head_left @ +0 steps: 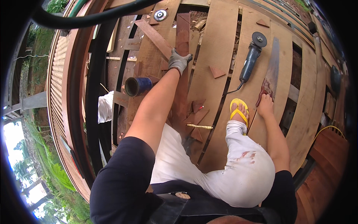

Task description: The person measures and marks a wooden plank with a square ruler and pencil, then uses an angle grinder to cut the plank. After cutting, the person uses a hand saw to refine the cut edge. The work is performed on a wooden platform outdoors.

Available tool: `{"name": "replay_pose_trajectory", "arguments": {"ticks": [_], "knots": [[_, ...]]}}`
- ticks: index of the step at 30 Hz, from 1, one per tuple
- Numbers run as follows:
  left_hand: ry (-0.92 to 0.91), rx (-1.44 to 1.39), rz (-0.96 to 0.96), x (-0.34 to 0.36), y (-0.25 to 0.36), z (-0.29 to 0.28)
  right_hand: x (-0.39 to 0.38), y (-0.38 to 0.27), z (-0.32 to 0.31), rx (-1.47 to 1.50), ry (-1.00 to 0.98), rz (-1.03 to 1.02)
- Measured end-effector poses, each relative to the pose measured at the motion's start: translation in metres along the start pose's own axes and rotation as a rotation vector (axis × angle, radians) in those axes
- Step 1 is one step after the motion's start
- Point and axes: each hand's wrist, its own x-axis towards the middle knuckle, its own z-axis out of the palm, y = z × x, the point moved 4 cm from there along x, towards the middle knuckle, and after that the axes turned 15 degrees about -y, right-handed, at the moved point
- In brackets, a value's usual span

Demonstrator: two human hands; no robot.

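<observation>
My left hand (179, 61), in a grey work glove, is closed over a reddish-brown wooden board (182, 31) that runs away from me. A paler wooden strip (154, 37) slants up to the same spot, ending beside the gloved fingers. At the right my bare right hand (265, 105) is wrapped round the dark red handle of a handsaw (273, 65). The saw lies flat on the planks, its blade pointing away from me and apart from the board. Part of the handle is hidden under my fingers.
An angle grinder (250, 61) with its cord lies left of the saw. A cutting disc (160, 15), an open tin (137, 86), a folding rule (200, 126) and triangular offcuts (217, 71) lie about. Gaps split the plank platform (212, 41). My sandalled foot (239, 111) rests near the saw.
</observation>
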Motion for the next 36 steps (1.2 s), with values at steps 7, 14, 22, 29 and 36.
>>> {"name": "replay_pose_trajectory", "arguments": {"ticks": [7,14,22,29,36], "knots": [[0.071,0.234,-0.042,0.024,-0.007,0.047,0.001,0.005,-0.001,0.065,0.025,-0.120],[0.095,0.541,-0.091,0.043,0.033,0.053,-0.025,0.027,-0.006,0.411,0.260,-0.235],[0.076,0.409,-0.020,0.102,0.028,0.065,-0.126,0.001,-0.107,0.998,0.668,-0.054],[0.125,0.415,-0.051,0.105,0.048,0.069,-0.035,-0.097,-0.175,1.116,0.332,-0.432],[0.174,0.480,-0.007,0.117,0.049,0.072,0.065,-0.196,-0.215,1.043,0.220,-0.573]]}}
